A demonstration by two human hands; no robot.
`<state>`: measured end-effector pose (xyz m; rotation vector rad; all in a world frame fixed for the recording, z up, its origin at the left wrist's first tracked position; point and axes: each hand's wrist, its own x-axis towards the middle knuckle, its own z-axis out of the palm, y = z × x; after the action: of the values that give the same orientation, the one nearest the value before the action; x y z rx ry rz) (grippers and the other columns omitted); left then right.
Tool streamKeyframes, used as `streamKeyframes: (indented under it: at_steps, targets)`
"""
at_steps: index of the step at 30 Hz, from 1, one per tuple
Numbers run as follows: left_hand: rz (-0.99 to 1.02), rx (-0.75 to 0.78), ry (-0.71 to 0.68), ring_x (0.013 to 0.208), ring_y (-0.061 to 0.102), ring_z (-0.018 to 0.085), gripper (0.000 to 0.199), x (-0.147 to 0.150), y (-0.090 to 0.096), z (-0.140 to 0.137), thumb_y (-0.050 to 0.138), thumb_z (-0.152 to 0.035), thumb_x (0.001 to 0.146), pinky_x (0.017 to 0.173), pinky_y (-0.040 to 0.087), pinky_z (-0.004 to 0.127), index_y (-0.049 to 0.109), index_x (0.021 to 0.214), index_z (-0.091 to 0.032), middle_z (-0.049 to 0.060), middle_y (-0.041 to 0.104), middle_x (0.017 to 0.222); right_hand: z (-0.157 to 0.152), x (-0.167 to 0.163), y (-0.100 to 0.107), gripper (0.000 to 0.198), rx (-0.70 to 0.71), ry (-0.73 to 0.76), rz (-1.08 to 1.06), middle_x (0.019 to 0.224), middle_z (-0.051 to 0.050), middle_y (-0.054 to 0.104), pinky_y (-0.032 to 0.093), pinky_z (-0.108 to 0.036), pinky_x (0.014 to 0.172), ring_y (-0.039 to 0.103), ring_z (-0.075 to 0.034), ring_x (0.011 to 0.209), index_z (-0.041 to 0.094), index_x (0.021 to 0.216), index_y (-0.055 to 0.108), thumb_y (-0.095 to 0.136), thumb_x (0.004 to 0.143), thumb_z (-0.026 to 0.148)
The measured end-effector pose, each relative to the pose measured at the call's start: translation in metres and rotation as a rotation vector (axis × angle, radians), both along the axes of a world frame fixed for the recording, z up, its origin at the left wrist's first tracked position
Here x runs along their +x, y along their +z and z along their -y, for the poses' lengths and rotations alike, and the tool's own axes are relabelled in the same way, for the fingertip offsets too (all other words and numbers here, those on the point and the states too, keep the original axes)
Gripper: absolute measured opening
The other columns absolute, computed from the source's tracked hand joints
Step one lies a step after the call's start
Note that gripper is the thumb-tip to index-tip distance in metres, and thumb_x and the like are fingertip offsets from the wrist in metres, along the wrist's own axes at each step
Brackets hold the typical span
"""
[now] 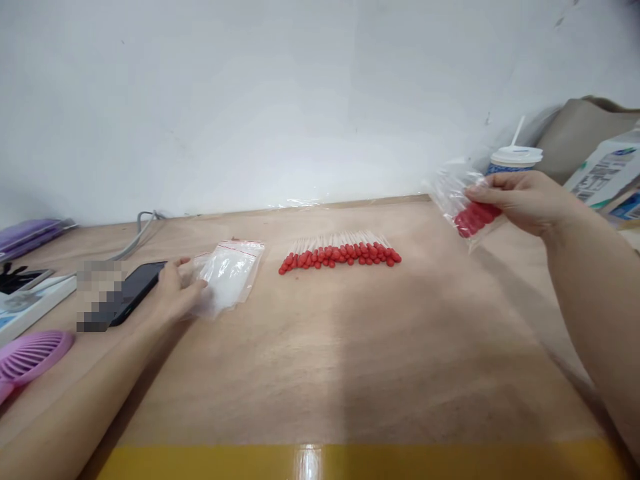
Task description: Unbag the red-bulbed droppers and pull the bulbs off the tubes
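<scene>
Raised at the right, my right hand [525, 197] pinches a clear plastic bag [457, 187] with red-headed pieces [475, 217] inside. Over on the left, my left hand [175, 287] is at a small stack of clear zip bags [230, 273] with red seal lines, its thumb and fingers closed around their left edge. Between the hands, a row of thin pale sticks with red rounded heads [340, 253] lies on the wooden table [300, 360], heads towards me.
Left of my hand lie a dark phone [137, 290], a pink fan [35, 353], a grey cable [133, 243] and purple packets [35, 237]. A lidded paper cup [517, 157] with a straw and a box [607, 170] stand at the right. A white wall [300, 100] rises behind.
</scene>
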<state>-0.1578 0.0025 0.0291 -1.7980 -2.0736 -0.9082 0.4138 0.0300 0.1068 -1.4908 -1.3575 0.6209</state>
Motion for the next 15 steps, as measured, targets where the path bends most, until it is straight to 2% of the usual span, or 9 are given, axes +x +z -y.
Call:
streamKeyframes:
  at_steps: [2, 4, 7, 8, 10, 13, 15]
  targets:
    - [0.032, -0.021, 0.084, 0.102, 0.050, 0.028, 0.045, 0.009, 0.010, 0.003, 0.060, -0.030, 0.071, 0.082, 0.046, 0.046, 0.046, 0.112, -0.017, 0.008, 0.051, 0.103, 0.017, -0.038, 0.008, 0.028, 0.011, 0.243, 0.064, 0.060, -0.002, 0.056, 0.036, -0.028, 0.057, 0.049, -0.005, 0.054, 0.007, 0.080, 0.057, 0.061, 0.076, 0.035]
    - [0.061, 0.032, 0.035, 0.107, 0.048, 0.028, 0.040, 0.029, 0.019, 0.007, 0.057, -0.031, 0.075, 0.089, 0.042, 0.049, 0.047, 0.112, -0.020, 0.006, 0.051, 0.106, 0.031, -0.080, 0.004, 0.028, -0.022, 0.578, 0.217, 0.060, -0.001, 0.057, 0.036, -0.025, 0.055, 0.049, -0.006, 0.054, 0.010, 0.080, 0.059, 0.057, 0.078, 0.038]
    - [0.067, 0.182, -0.283, 0.119, 0.042, 0.026, 0.035, 0.076, 0.027, 0.020, 0.057, -0.027, 0.078, 0.102, 0.032, 0.048, 0.046, 0.110, -0.019, 0.006, 0.047, 0.122, 0.042, -0.138, -0.017, 0.018, 0.021, 0.867, 0.403, 0.066, 0.000, 0.059, 0.037, -0.021, 0.054, 0.051, -0.008, 0.060, 0.013, 0.075, 0.060, 0.059, 0.077, 0.030]
    - [0.067, 0.185, -0.400, 0.122, 0.039, 0.024, 0.031, 0.093, 0.028, 0.025, 0.055, -0.026, 0.081, 0.104, 0.030, 0.047, 0.046, 0.110, -0.019, 0.007, 0.046, 0.124, 0.043, -0.154, -0.025, 0.015, 0.021, 0.942, 0.451, 0.066, 0.001, 0.059, 0.037, -0.020, 0.053, 0.051, -0.008, 0.059, 0.013, 0.074, 0.060, 0.059, 0.077, 0.028]
    - [0.063, 0.144, -0.607, 0.123, 0.038, 0.023, 0.027, 0.126, 0.028, 0.037, 0.052, -0.027, 0.083, 0.105, 0.029, 0.044, 0.047, 0.109, -0.020, 0.007, 0.045, 0.126, 0.041, -0.179, -0.041, 0.014, 0.021, 1.027, 0.547, 0.064, 0.002, 0.058, 0.035, -0.020, 0.051, 0.050, -0.008, 0.057, 0.014, 0.072, 0.060, 0.059, 0.077, 0.027]
    - [0.006, -0.092, -0.912, 0.125, 0.036, 0.022, 0.032, 0.164, 0.021, 0.050, 0.049, -0.029, 0.085, 0.105, 0.031, 0.041, 0.045, 0.116, -0.021, 0.008, 0.041, 0.132, 0.035, -0.200, -0.056, 0.012, 0.004, 1.051, 0.603, 0.066, 0.002, 0.060, 0.037, -0.021, 0.051, 0.051, -0.009, 0.056, 0.015, 0.077, 0.061, 0.059, 0.077, 0.027]
    - [-0.030, -0.194, -1.052, 0.130, 0.029, 0.023, 0.046, 0.179, 0.014, 0.052, 0.048, -0.030, 0.086, 0.108, 0.029, 0.040, 0.035, 0.129, -0.020, 0.010, 0.032, 0.140, 0.033, -0.204, -0.062, 0.013, 0.124, 1.028, 0.604, 0.076, -0.002, 0.062, 0.041, -0.023, 0.059, 0.055, -0.012, 0.065, 0.015, 0.085, 0.061, 0.060, 0.076, 0.024]
